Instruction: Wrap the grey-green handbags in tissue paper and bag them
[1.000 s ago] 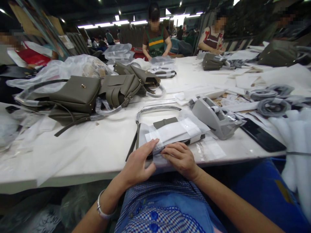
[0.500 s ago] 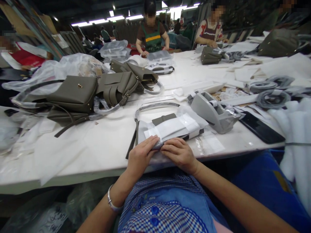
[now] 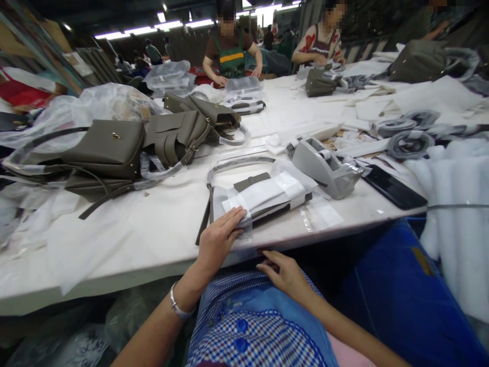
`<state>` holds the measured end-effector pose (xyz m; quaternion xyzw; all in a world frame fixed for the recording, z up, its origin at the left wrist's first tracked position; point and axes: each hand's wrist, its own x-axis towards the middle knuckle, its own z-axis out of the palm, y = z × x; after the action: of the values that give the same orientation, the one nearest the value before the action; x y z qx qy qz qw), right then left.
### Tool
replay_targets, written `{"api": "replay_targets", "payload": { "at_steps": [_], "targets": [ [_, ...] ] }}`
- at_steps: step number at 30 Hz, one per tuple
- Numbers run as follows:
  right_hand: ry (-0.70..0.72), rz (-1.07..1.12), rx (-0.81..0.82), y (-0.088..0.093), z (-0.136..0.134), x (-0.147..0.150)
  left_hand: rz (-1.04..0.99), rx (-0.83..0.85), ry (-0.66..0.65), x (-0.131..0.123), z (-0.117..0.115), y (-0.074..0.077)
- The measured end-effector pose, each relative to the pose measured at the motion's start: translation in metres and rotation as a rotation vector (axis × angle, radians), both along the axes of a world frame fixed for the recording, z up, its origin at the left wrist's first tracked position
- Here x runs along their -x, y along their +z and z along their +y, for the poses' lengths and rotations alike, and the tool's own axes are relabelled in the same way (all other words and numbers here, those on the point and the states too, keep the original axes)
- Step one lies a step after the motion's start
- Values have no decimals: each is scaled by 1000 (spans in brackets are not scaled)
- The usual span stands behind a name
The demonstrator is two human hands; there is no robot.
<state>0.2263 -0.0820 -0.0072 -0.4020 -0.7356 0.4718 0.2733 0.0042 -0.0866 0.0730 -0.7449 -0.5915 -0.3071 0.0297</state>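
On the table before me lies a bag partly wrapped in white paper and clear film [image 3: 267,196], its film-covered strap [image 3: 240,162] looped behind it. My left hand [image 3: 223,232] rests with outstretched fingers on the bag's near left corner, over the wrapping. Off the bag, my right hand [image 3: 280,272] is at the table's front edge, close to my apron. Its fingers are loosely bent and apart, and I see nothing held in them. A grey tape dispenser [image 3: 324,168] stands just behind the bag's right end.
Olive handbags [image 3: 107,148] lie at the left, near a heap of clear plastic [image 3: 110,99]. A black phone [image 3: 395,186], wrapped coils [image 3: 410,143] and white foam rolls [image 3: 454,188] are at the right. A blue bin [image 3: 405,275] stands below the edge. Co-workers are across the table.
My right hand has left the bag's near edge and moved down toward me to the table's edge. My left hand stays on the wrapping. The view has shifted slightly.
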Motion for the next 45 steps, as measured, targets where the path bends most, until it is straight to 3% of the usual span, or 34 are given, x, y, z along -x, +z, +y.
{"api": "replay_targets", "payload": {
  "at_steps": [3, 6, 10, 16, 21, 24, 31, 33, 35, 37, 39, 42, 45],
  "targets": [
    [-1, 105, 356, -7, -2, 18, -5, 17, 1, 1, -1, -1],
    [47, 202, 521, -5, 1, 34, -3, 22, 1, 2, -2, -1],
    [116, 239, 574, 4, 3, 39, 9, 16, -4, 1, -2, 0],
    [215, 266, 655, 22, 2, 18, 42, -36, 11, -4, -2, -3],
    [146, 332, 772, 20, 1, -7, 75, -77, 31, -8, -4, -6],
    [136, 292, 740, 23, -2, -14, 90, -90, 36, -9, -4, -8],
    [327, 150, 434, 47, -7, 5, 99, -148, 44, -10, -4, -14],
    [377, 96, 326, 46, -6, 1, 100, -159, 44, -10, -4, -14],
    [335, 67, 173, 41, -2, -11, 99, -163, 44, -10, -4, -15],
    [188, 49, -74, 32, 4, -25, 95, -163, 42, -10, -4, -15],
    [64, -13, -428, 24, 10, -36, 88, -159, 37, -10, -4, -15],
    [62, -180, -917, 17, 16, -37, 75, -149, 31, -10, -3, -16],
    [75, -265, -1115, 15, 20, -24, 65, -149, 25, -9, -3, -17]
  ]
}}
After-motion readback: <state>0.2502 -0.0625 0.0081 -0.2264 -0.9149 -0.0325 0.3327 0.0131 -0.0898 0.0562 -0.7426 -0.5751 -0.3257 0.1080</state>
